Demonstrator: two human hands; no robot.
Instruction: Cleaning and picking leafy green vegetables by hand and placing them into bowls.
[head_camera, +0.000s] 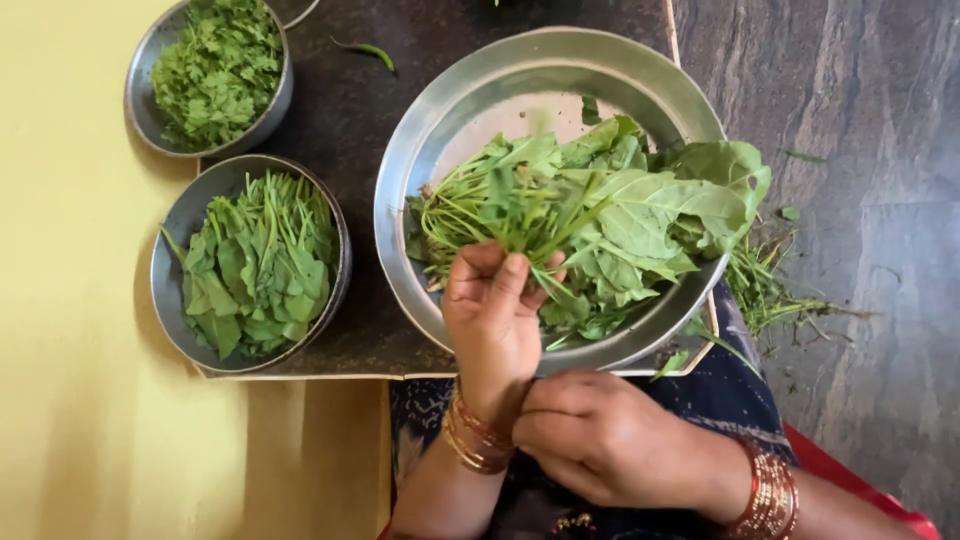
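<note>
**Fingers on the greens: left pinching stems, right closed below**

Fingers (505, 280) of the left hand (490, 320) are pinched shut on a bunch of leafy green stems (520, 215), held over the near rim of the large steel plate (440, 110). Right hand (600, 440) sits lower, just beside the left wrist, fingers curled closed; can't tell whether it holds anything, the palm side is hidden.

- Greens: heaped in the plate, stems pointing left, broad leaves (650, 205) to the right, some hanging over the far-right rim.
- Handling, my read: very light, limp, leaves tear and bruise easily. Stems are thin but the stiffest part, so take hold there, near the gathered ends, not on the blades. A loose bunch will splay, so it needs a full pinch.
- Two smaller steel bowls to the left: nearer one (175, 290) has picked leaves with short stems, farther one (140, 90) has finer, smaller leaves.
- All three sit on a dark board (350, 100) over the yellow surface (70, 350).
- Stem trimmings (770, 290) lie on the grey stone floor (860, 150), right of the plate.

Bangles on both wrists.
</note>
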